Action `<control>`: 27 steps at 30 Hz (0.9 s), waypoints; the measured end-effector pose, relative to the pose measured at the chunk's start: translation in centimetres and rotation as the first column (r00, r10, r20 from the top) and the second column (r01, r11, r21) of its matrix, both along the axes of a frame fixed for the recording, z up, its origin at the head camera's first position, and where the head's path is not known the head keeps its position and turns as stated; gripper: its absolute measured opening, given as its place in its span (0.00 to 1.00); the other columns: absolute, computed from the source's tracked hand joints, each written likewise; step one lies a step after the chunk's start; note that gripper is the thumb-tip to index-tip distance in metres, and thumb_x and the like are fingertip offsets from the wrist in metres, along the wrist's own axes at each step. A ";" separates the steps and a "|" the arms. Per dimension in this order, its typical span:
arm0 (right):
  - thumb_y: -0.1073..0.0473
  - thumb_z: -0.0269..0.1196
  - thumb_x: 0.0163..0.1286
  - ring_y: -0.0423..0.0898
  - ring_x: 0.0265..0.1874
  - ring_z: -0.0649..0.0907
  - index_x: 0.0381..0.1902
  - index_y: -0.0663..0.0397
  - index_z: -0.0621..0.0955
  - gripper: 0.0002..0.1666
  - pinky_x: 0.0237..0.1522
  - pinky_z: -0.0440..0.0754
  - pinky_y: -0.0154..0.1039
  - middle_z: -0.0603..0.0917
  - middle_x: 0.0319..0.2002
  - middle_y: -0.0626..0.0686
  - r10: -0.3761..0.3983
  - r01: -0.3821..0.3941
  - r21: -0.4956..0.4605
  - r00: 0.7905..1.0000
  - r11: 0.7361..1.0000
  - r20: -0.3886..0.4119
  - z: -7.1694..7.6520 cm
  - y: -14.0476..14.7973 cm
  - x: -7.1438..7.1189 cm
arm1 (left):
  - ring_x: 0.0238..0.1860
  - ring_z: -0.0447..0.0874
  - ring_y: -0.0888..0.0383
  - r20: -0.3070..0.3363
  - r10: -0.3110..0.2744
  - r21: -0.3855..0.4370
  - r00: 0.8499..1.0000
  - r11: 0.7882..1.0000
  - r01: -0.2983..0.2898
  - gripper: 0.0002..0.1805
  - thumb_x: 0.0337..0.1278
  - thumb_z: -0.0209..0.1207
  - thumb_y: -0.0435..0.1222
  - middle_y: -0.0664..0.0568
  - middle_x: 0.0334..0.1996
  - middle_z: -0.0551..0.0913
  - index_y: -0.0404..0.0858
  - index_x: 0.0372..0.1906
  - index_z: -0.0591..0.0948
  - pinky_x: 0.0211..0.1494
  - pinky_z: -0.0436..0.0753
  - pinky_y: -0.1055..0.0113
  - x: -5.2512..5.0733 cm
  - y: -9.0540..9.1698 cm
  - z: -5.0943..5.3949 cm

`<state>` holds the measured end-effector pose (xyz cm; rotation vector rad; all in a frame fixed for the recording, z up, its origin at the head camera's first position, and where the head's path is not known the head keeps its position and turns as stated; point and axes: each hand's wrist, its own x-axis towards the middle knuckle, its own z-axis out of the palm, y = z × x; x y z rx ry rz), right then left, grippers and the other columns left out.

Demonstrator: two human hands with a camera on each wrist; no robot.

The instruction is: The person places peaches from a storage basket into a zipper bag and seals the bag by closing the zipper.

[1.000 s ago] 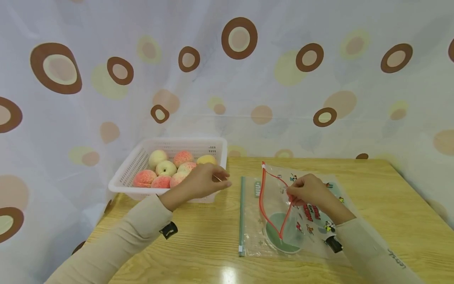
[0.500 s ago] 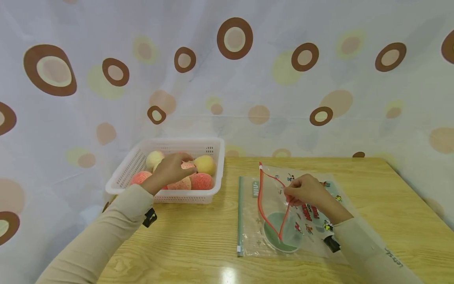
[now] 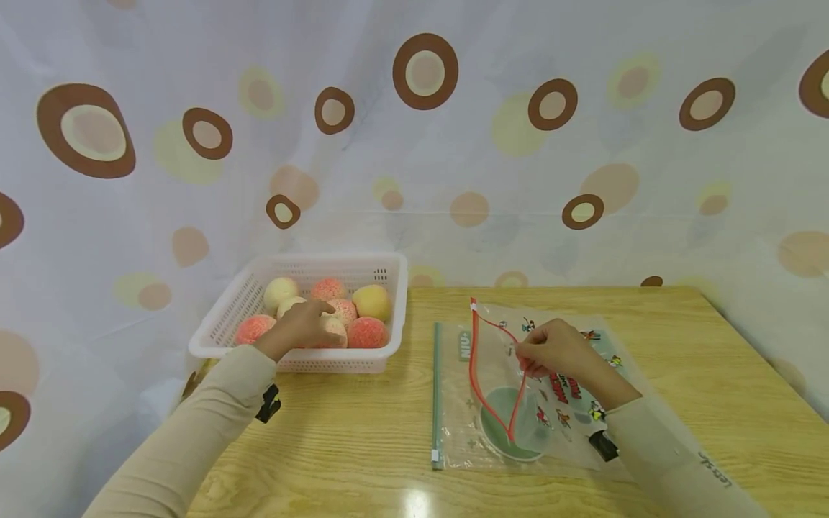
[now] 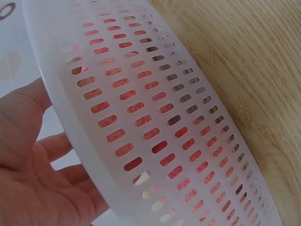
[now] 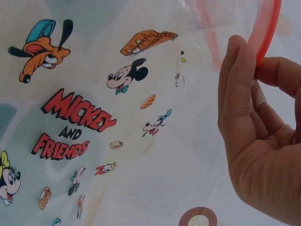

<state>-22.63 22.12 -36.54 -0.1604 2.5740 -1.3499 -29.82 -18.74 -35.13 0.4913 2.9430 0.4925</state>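
One white basket [image 3: 350, 365], head view: your left hand [image 3: 298, 329], fingers parted, at the peaches [image 3: 368, 333] within; right hand [image 3: 555, 351] pinching the cartoon-printed bag [image 3: 544, 415] by its red zip [image 3: 475, 352]; green zip strip [image 3: 437, 396] alongside. Left wrist: slotted wall [image 4: 87, 143] hides any contact. Right wrist: should your pinch loosen, the bag may slump.

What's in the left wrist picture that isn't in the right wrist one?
Only the left wrist view shows the person's left hand, the white slotted basket, pinkish-red peaches peeking through its slots, and the wooden table.

Only the right wrist view shows the right hand pinching the red zipper edge of a clear zip bag printed "Mickey and Friends".

Both show a bit of the spotted curtain, with a brown ring on it.
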 end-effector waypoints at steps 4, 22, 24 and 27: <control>0.61 0.59 0.69 0.46 0.24 0.85 0.31 0.69 0.83 0.14 0.32 0.85 0.45 0.83 0.22 0.52 0.004 -0.004 0.001 1.000 1.000 -0.005 -0.1 0.0 -0.1 | 0.53 0.77 0.38 -0.003 -0.040 -0.065 0.999 0.997 0.039 0.33 0.49 0.69 0.44 0.34 0.55 0.78 0.26 0.56 0.75 0.54 0.77 0.48 0.0 0.0 0.0; 0.62 0.59 0.69 0.46 0.23 0.85 0.29 0.69 0.83 0.14 0.32 0.86 0.45 0.83 0.21 0.52 0.014 -0.014 -0.002 1.000 1.000 -0.007 -0.1 0.1 -0.2 | 0.53 0.76 0.38 0.037 0.036 0.037 0.999 0.999 -0.037 0.37 0.48 0.68 0.45 0.34 0.56 0.76 0.27 0.60 0.73 0.53 0.77 0.47 0.3 -0.3 1.0; 0.62 0.59 0.69 0.47 0.24 0.85 0.29 0.70 0.83 0.14 0.32 0.86 0.45 0.83 0.21 0.52 0.016 -0.016 -0.006 1.000 1.000 -0.007 -0.1 0.1 -0.1 | 0.54 0.75 0.39 0.051 0.057 0.088 0.997 0.994 -0.061 0.38 0.49 0.67 0.45 0.34 0.57 0.75 0.29 0.62 0.71 0.53 0.76 0.47 0.3 -0.3 1.8; 0.62 0.59 0.69 0.47 0.24 0.85 0.29 0.70 0.83 0.14 0.32 0.86 0.45 0.83 0.21 0.53 0.019 -0.019 -0.010 1.000 1.000 -0.006 -0.1 0.0 -0.1 | 0.50 0.78 0.41 0.078 0.069 0.171 0.995 0.982 -0.081 0.38 0.50 0.67 0.45 0.34 0.57 0.75 0.31 0.64 0.69 0.49 0.79 0.51 0.7 0.0 3.0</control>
